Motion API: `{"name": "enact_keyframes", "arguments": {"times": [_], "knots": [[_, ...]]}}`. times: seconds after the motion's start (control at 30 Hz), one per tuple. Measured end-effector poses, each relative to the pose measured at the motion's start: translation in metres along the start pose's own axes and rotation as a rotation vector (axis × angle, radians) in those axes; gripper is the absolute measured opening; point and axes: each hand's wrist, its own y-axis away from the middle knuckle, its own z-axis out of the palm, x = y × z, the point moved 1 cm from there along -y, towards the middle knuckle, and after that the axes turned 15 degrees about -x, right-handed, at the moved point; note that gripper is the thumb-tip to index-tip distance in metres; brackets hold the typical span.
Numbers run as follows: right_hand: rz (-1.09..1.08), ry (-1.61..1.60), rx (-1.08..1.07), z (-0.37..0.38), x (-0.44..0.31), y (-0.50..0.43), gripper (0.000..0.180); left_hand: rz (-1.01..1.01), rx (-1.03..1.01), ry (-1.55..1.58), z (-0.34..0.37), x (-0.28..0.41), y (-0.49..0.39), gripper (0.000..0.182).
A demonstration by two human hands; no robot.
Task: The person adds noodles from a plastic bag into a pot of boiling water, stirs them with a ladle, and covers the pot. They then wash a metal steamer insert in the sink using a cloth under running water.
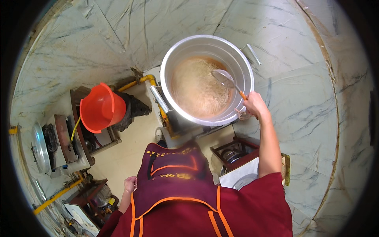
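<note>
My right hand [254, 104] grips the orange-brown handle of a round skimmer [222, 78]. The skimmer's head tilts inside a large aluminium pot [237, 111], above pale thin strands [204, 89] that look like noodles in brownish liquid. Below the hand, a bundle of pinkish strands [243, 115], perhaps string, hangs at the pot's outer rim. My left hand [130, 184] hangs low beside the maroon apron [177, 166], fingers loosely bent and partly apart. Nothing shows in it, though the apron edge borders the fingertips.
A red plastic bucket [102, 108] stands at left beside a black bag [133, 108]. Yellow gas pipe [148, 78] runs past the pot's left handle [160, 99]. A wooden-framed stand [234, 151] is at right. A metal lid [41, 148] leans far left. Marble-patterned sheeting [296, 97] lines the walls.
</note>
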Motion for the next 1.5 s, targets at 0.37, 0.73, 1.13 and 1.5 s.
{"name": "enact_keyframes", "arguments": {"times": [0.37, 0.73, 1.13, 1.5], "knots": [[-0.141, -0.356, 0.199, 0.039, 0.002, 0.073, 0.029, 0.095, 0.004, -0.037, 0.015, 0.010, -0.002, 0.014], [-0.393, -0.965, 0.102, 0.122, -0.014, 0.097, 0.020, 0.024, 0.166, -0.093, 0.040, -0.083, 0.059, 0.020], [-0.673, -0.294, 1.056, 0.155, -0.036, 0.104, 0.033, 0.602, 0.508, -0.233, -0.165, 0.089, 0.140, 0.020], [-0.161, -1.207, 0.544, 0.226, -0.194, 0.230, 0.027, 0.570, 1.132, -0.645, -0.570, 0.367, 0.219, 0.029]]}}
